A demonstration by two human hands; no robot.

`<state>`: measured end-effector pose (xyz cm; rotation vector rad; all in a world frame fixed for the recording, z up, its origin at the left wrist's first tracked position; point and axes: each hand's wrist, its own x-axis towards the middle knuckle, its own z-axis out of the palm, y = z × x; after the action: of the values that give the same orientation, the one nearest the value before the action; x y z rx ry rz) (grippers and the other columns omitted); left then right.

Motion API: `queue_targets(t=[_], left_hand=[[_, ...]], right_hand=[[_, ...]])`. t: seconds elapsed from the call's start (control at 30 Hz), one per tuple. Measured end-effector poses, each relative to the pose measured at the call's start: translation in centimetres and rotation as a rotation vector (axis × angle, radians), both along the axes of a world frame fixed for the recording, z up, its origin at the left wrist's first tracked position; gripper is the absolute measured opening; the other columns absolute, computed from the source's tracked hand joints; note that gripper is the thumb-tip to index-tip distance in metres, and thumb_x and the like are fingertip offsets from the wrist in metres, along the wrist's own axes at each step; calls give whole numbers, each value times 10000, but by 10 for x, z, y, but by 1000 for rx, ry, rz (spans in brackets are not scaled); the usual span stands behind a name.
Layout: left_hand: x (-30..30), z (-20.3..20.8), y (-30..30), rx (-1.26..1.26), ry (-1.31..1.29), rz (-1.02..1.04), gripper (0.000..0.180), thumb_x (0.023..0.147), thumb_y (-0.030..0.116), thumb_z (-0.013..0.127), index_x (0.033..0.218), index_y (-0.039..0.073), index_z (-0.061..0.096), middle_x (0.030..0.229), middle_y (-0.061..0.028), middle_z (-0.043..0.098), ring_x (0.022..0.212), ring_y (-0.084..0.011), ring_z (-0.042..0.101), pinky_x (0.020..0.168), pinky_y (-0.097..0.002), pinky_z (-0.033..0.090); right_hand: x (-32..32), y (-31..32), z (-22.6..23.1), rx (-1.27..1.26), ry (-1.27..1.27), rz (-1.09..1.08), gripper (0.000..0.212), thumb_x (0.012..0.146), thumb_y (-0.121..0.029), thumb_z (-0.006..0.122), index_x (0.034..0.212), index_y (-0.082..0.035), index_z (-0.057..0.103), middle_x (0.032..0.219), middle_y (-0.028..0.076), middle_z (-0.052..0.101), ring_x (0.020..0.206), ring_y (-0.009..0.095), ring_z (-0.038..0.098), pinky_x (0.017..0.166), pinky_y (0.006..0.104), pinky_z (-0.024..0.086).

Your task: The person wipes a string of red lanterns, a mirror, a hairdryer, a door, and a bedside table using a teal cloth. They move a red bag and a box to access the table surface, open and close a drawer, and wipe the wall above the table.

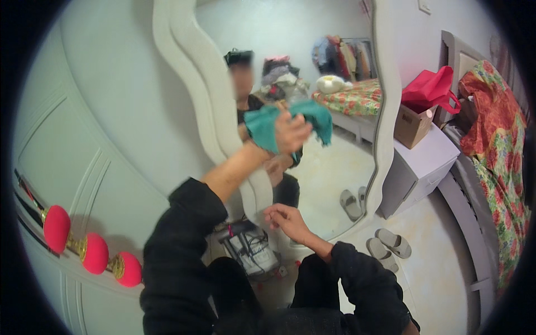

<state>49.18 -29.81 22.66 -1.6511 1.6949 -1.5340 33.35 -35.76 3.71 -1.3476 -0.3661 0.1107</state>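
One teal cloth (261, 125) at 1 o'clock from view centre, held in the person's left hand (292, 135). Left fingers closed on the cloth, blurred; fabric hangs out toward 9 o'clock and 3 o'clock of the hand. Position: in front of the wavy-framed mirror (390, 100); cannot tell whether cloth touches glass.

Right hand (289, 222) at 5 o'clock, near the mirror's lower edge. Fingers loosely curled, gap narrow; cannot tell whether they enclose anything.

Reflected in the glass: the person, a heap of clothes (285, 81) at 12 o'clock, and a clothes rail (349, 58) at 1 to 2 o'clock.

Surroundings, same centre:
- 6 o'clock: white-and-black bag (254, 254) on the floor, beside the mirror's base.
- 8 o'clock: red-and-gold lantern ornament (96, 253), three rounded red parts in a row, against pale panelling.
- 4 o'clock: grey slippers (392, 241) on the floor.
- 3 o'clock: white nightstand (430, 167), carrying a cardboard box (412, 127) with a red bag (427, 90) at its top; farther out, floral bedding (499, 178).
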Motion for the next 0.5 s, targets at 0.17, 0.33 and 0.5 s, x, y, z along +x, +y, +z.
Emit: queue_targets(t=[0.17,0.33,0.5], left_hand=[[-24,128,51,-342,-193,290,239,782,131,617,1004,141,705,1097,-3,650,1134,-254,556,880,-449,434],[-33,97,95,-442,159,255,371,754,14,613,1078,161,720,1215,-15,660,1278,-278,492,1020,-462,365],[-80,-49,114,-405,381,242,207,782,81,621,951,102,740,1089,-18,663,1223,-267,513,1048,-460,373]], right_hand=[[-13,42,18,8,19,135,226,992,-83,472,1116,25,627,919,44,640,723,93,593,697,238,497],[-25,88,28,8,-15,224,229,996,-91,474,1122,24,627,930,51,647,732,90,590,688,233,487],[-38,112,19,24,31,229,216,973,-59,483,1083,20,652,864,51,662,662,90,591,655,233,491]])
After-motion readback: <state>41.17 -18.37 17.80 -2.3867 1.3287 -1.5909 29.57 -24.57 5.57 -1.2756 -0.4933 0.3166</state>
